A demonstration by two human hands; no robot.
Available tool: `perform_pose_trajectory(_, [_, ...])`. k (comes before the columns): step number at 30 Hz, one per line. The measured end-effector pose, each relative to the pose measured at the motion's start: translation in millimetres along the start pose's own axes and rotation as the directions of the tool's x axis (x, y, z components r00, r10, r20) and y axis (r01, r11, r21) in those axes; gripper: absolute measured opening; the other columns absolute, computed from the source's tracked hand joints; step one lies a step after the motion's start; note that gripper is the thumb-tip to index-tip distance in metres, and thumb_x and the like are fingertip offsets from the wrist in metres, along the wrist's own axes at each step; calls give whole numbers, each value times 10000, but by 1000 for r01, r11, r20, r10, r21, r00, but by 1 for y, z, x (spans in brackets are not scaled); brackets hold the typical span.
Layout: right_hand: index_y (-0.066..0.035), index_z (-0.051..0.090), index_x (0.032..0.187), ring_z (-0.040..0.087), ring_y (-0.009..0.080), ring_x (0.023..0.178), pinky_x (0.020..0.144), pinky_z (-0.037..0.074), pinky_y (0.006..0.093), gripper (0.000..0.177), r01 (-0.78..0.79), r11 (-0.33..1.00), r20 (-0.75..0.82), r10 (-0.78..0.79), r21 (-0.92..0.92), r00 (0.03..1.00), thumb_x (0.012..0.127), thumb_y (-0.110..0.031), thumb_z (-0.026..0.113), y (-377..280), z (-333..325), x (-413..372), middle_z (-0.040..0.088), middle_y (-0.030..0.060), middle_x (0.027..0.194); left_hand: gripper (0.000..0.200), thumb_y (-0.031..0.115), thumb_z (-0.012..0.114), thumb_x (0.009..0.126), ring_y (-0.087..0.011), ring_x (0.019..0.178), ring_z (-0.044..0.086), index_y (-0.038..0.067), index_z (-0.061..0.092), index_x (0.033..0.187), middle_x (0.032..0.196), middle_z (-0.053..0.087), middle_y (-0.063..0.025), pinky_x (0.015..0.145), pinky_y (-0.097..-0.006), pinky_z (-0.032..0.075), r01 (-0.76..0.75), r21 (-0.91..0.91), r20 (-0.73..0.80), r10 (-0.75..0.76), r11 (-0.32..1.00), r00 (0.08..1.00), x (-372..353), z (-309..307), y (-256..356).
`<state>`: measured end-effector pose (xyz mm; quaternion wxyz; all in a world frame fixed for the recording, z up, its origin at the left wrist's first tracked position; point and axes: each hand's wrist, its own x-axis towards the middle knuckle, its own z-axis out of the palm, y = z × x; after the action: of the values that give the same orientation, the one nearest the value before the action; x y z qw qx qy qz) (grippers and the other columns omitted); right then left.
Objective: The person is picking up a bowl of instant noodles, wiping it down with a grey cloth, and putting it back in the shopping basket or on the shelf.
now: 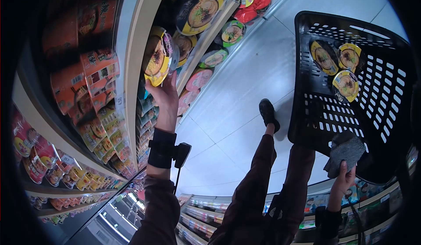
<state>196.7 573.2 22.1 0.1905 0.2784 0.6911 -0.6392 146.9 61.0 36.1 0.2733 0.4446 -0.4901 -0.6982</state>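
Note:
My left hand [165, 92] reaches up to the shelf at the left, its fingers closed around the lower edge of a yellow and black instant noodle bowl [158, 58]. Similar bowls [202, 11] sit beside and above it on the same shelf. My right hand [343, 178] is at the near edge of a black shopping basket [302, 131], closed on a grey textured bundle [347, 152]. Whether it also grips the basket handle is hidden. Inside the basket lie three yellow and black noodle bowls [346, 86].
Orange noodle packs [74, 80] fill the shelf at far left. Green-lidded bowls [232, 33] and red bags [252, 3] line the lower shelf. My foot in a black shoe [266, 111] stands on the pale tiled floor [237, 91]. More stocked shelves [199, 221] run behind.

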Motion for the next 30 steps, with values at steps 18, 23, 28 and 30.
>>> perform_pose_trajectory(18, [18,471,1024,465,119,878,813,335,248,265,-10,999,46,12,-39,999,816,-142,503,-7,26,-9,520,71,957,403,335,334,855,-281,986,479,31,432,1100,1084,476,-128,845,-353,431,-175,-83,-115,165,981,980,73,1,7])
perform_pose_trajectory(23, [18,475,1030,466,122,883,819,333,249,267,-33,999,73,35,-33,997,816,-140,502,-2,28,-12,518,70,966,339,253,356,856,-264,1025,435,14,423,1086,1095,447,-131,863,-380,412,-312,-73,-152,299,947,942,92,-3,13])
perform_pose_trajectory(28, [18,478,1031,463,119,892,823,333,248,261,-23,1000,80,25,-20,996,816,-130,500,3,33,-13,514,67,978,359,271,409,841,-232,1043,414,16,411,1093,1104,435,-117,900,-369,377,-352,-27,-61,350,936,935,110,-5,19])
perform_pose_trajectory(30, [19,475,1037,460,115,895,820,334,246,265,-20,1000,96,22,-18,995,815,-122,501,5,35,-14,513,67,981,377,292,409,840,-226,1055,409,20,407,1101,1118,426,-125,908,-356,371,-373,36,-66,374,927,925,109,0,19])
